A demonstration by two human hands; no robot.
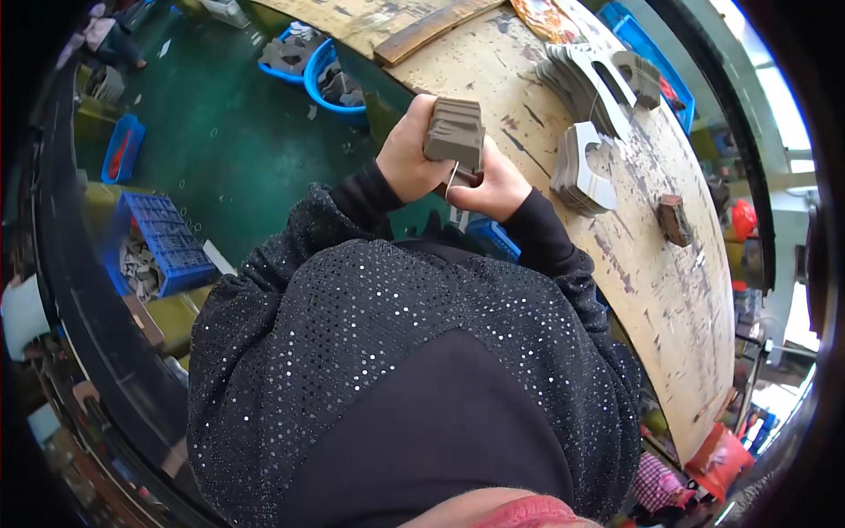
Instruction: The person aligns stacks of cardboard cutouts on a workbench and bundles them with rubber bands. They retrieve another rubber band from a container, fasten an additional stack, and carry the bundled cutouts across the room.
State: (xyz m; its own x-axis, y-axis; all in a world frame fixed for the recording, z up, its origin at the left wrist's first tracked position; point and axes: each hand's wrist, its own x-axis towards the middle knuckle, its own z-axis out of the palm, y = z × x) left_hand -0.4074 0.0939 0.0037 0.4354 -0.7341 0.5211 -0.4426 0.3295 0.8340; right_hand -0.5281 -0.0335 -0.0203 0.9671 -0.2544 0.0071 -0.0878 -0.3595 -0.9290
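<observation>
Between my hands, just off the near edge of the worktable, is a bundle of grey-brown cut sheet pieces (453, 136) in a thick stack. My left hand (407, 157) wraps its left side. From the right, my right hand (500, 187) closes round the lower part, its thumb pointing inward. A thin pale strip or cord (452, 179) hangs below the bundle by my thumbs; what it belongs to is unclear. Several stacks of grey curved cut-outs (581, 172) lie on the table to the right of my hands.
The worn wooden table (656, 290) curves along my right, with a brown block (674, 220) and a wooden board (431, 33) on it. Blue tubs (336, 77) of grey pieces stand on the green floor, far left of the table. A blue crate (163, 242) of scraps sits at left.
</observation>
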